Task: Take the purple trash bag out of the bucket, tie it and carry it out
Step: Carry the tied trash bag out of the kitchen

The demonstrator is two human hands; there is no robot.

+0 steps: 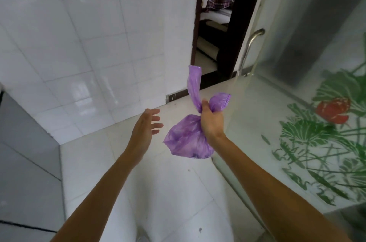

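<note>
Purple trash bag (186, 139): thin, translucent purple plastic film, crinkled; lower body bulges into a rounded sack that hangs in the air above the floor, clear of every surface.
Bag neck: gathered tight inside the right fist; two loose tails rise above it, one a long twisted strip standing upward, the other a short puffed flap to the right with a darker hem line.
Bag contents: only dim, darker shapes show through the film; cannot tell what they are.
Right hand (211, 121): grip pressed together around the bag's neck, fingers wrapped, thumb over the plastic; bare forearm reaches in from lower right.
Left hand (145, 131): grip spread, fingers extended and apart, palm turned toward the bag; near the bag but not touching it.
Floor (122, 172): large pale glossy tiles with thin grout lines and a few small dark specks.
Wall (79, 44): white glazed square tiles, reflective.
Glass door (297, 103): frosted pane at right with a printed pattern of green leaves and a red flower; smooth surface.
Door handle (250, 47): curved tubular metal bar, polished, fixed to the pane's edge.
Doorway (215, 30): dark wooden frame; beyond it a dim room with a checked fabric, details blurred.
Writing or brands: none legible on the bag or the door.
</note>
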